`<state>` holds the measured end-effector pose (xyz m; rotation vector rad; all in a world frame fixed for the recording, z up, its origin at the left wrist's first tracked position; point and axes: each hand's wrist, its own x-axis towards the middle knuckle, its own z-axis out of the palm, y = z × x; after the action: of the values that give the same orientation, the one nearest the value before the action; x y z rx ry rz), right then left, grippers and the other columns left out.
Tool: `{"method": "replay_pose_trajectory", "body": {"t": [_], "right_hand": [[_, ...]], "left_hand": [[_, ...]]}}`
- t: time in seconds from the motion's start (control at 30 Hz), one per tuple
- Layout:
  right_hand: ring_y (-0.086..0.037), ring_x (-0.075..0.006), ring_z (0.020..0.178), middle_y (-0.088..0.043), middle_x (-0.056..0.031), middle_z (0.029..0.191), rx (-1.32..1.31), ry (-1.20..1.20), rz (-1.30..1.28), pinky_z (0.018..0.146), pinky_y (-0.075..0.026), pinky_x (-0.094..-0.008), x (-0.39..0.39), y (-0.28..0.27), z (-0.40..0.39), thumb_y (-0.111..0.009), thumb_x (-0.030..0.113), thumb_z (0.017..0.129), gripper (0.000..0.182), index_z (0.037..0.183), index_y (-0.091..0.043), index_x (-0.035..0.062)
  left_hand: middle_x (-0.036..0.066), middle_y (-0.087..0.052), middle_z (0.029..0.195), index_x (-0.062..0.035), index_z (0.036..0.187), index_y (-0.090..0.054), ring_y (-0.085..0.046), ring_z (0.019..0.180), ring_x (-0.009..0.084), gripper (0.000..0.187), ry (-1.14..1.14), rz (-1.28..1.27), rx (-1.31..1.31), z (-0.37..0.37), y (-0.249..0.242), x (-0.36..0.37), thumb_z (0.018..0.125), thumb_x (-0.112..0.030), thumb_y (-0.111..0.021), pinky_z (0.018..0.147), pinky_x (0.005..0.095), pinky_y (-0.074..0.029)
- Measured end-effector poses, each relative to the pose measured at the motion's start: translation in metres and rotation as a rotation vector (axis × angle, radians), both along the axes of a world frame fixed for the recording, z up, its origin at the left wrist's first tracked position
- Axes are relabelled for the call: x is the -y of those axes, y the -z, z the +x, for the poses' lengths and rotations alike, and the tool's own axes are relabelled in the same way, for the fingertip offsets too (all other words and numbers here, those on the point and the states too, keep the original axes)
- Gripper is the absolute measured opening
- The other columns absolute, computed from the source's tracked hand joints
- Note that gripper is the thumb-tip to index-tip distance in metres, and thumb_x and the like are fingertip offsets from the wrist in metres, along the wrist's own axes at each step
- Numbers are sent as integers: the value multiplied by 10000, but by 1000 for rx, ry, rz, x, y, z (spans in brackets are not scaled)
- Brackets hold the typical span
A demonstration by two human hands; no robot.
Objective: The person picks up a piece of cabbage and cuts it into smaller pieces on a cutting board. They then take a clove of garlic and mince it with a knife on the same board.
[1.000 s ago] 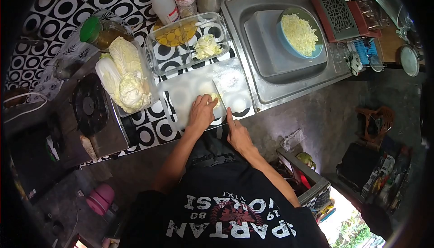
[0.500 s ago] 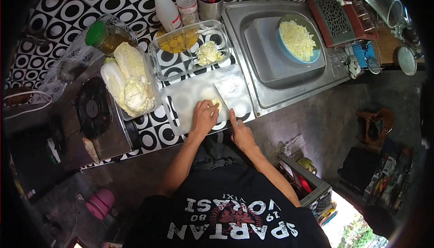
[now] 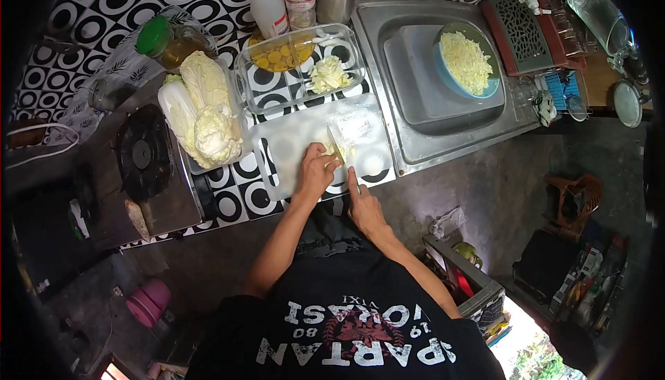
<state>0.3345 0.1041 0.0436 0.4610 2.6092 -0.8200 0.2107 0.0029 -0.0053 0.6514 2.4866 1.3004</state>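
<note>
My left hand (image 3: 318, 170) is closed, its bent fingers pressing a small pale-yellow piece of cabbage (image 3: 333, 153) onto the translucent cutting board (image 3: 289, 133). In my right hand (image 3: 366, 209) is the handle of a knife (image 3: 338, 146), its blade angled away from me along the cabbage, close to my left fingertips. A few cut bits (image 3: 350, 152) lie to the right of the blade. Behind the board, a clear glass dish (image 3: 248, 99) holds a heap of pale cabbage pieces (image 3: 329, 75). My left fingers partly hide the cabbage on the board.
To the left, a tray (image 3: 240, 146) holds whole napa cabbages (image 3: 208, 113) beside a stove burner (image 3: 143, 151). At right is a steel sink (image 3: 409, 146) with a blue bowl (image 3: 441, 68) of chopped cabbage. Bottles (image 3: 300, 0) and a utensil cup (image 3: 336, 9) stand behind.
The whole view has shifted slightly. More cut cabbage bits show to the right of the blade. Both hands keep nearly the same place on the board, with the knife still at the cabbage.
</note>
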Motion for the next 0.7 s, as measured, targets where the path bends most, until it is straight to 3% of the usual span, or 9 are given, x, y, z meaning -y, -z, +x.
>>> {"method": "replay_pose_trajectory", "body": {"t": [0.33, 0.43, 0.53, 0.6, 0.7], "right_hand": [[-599, -435, 769, -529, -261, 986, -51, -4, -4, 665, -506, -479, -6, 12, -23, -622, -1, 692, 943, 1449, -78, 135], [-596, -439, 769, -537, -253, 965, -55, -17, 5, 670, -501, -484, -8, 8, -3, -605, 7, 711, 915, 1450, -82, 141], [-591, -444, 778, -544, -249, 935, 14, 1, -27, 678, -492, -495, -13, 7, 5, -580, 7, 731, 891, 1451, -73, 142], [-586, -443, 767, -548, -250, 907, -93, 61, -43, 680, -483, -499, -15, 14, 4, -556, 1, 744, 870, 1452, -70, 141], [-583, -439, 753, -547, -251, 902, -110, 63, -104, 677, -478, -499, -16, 12, -3, -541, -5, 747, 855, 1451, -75, 131]], "left_hand": [[103, -507, 965, -52, 890, -714, -494, 844, 249, 190, 30, -36, -96, -3, 3, -3, 705, -97, -723, 742, 327, -439], [116, -513, 937, -14, 818, -707, -514, 876, 290, 124, -28, -5, -52, -1, -1, -3, 704, -61, -695, 755, 363, -442], [112, -512, 944, -9, 832, -705, -512, 871, 282, 134, -4, 6, -114, -2, 0, -1, 710, -62, -692, 755, 364, -442], [96, -516, 987, -51, 941, -702, -490, 858, 247, 227, 54, 4, -110, -2, 1, 2, 716, -74, -701, 760, 325, -443], [111, -516, 987, -46, 968, -691, -508, 849, 256, 260, 70, 28, -103, -4, 3, 5, 708, -60, -701, 760, 328, -450]]}}
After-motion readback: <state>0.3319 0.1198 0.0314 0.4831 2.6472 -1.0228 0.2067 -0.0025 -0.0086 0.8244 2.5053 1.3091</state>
